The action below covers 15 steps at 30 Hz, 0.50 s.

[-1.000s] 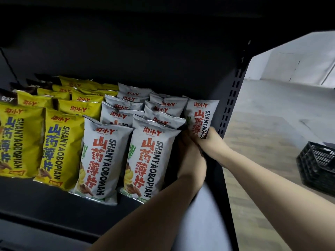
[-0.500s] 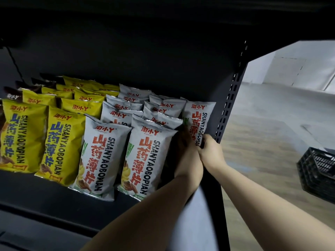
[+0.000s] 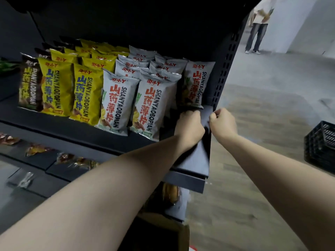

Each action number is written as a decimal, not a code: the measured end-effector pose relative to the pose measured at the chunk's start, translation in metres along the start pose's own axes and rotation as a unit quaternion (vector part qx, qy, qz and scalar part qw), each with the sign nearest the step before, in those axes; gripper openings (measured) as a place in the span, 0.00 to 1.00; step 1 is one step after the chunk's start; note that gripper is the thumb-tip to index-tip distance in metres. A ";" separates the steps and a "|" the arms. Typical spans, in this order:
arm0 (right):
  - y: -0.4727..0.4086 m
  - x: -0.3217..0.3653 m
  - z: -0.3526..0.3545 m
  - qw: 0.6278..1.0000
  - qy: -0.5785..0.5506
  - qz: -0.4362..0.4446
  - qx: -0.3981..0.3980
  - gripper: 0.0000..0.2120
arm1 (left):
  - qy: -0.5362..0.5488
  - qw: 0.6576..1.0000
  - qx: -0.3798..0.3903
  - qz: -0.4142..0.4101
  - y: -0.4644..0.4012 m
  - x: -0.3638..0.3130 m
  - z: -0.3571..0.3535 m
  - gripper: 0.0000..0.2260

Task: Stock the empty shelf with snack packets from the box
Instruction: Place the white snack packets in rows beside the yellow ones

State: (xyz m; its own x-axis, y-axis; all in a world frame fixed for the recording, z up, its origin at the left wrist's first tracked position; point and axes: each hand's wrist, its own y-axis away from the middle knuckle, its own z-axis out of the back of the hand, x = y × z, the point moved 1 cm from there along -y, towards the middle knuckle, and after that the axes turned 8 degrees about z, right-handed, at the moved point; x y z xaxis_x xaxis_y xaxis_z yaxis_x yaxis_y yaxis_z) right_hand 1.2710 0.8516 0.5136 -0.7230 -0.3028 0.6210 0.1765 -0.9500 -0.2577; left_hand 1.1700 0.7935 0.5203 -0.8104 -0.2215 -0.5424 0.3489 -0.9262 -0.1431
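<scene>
Both hands have been drawn back from the rightmost white packet (image 3: 196,86), now left upright at the shelf's (image 3: 192,160) three o'clock end; the left hand (image 3: 190,126) rests with curled fingers on the shelf lip, the right hand (image 3: 223,122) is loosely fisted, and neither is seen holding anything. The placing step is judged complete, and the next move calls for a reach to the cardboard box (image 3: 179,230) at six o'clock. A black crate (image 3: 320,145) stands on the wood-effect floor at three o'clock.

Dim under the shelf (image 3: 192,160), brighter over the floor (image 3: 272,91) rightward; soft motion blur, wide-angle bending at edges.
</scene>
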 end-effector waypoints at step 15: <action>0.201 -0.092 -0.015 0.980 0.047 -0.164 0.107 0.12 | 0.129 0.965 -0.021 -0.227 0.201 0.078 0.019 0.09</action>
State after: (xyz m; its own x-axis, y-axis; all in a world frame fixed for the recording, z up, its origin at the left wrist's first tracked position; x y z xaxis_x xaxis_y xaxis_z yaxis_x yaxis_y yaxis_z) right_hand 1.3629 0.6895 0.3941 -0.8212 0.0199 0.5702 0.0532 -0.9924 0.1112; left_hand 1.1677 0.5843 0.4653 -0.7425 0.2925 -0.6027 0.0090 -0.8952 -0.4455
